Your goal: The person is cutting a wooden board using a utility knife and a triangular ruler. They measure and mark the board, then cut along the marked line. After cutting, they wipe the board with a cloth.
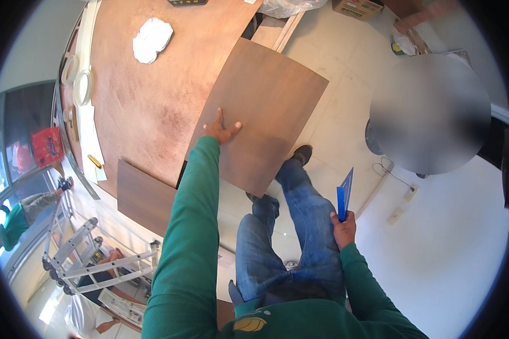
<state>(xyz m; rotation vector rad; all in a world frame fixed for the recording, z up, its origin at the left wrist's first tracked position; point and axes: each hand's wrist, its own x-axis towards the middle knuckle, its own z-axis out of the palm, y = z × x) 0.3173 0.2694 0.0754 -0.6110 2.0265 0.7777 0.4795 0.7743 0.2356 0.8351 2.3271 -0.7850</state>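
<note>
My left hand (221, 132) rests with fingers spread on a flat brown wooden board (271, 93). The board overlaps the right edge of a large wood-topped table (152, 101) and juts out over the floor. Low at my right side, my right hand (344, 229) is closed round a blue set square (345, 198), its pointed end upward. A smaller brown panel (144, 195) lies at the table's near edge, partly behind my left forearm. A crumpled white cloth (152, 40) sits on the far part of the table.
Tape rolls (82, 87), white paper strips (90, 138) and a yellow cutter (95, 161) lie along the table's left side. A folded metal ladder (96, 265) stands lower left. Another person in green (20, 220) is at far left. A cardboard box (357, 8) sits at the top.
</note>
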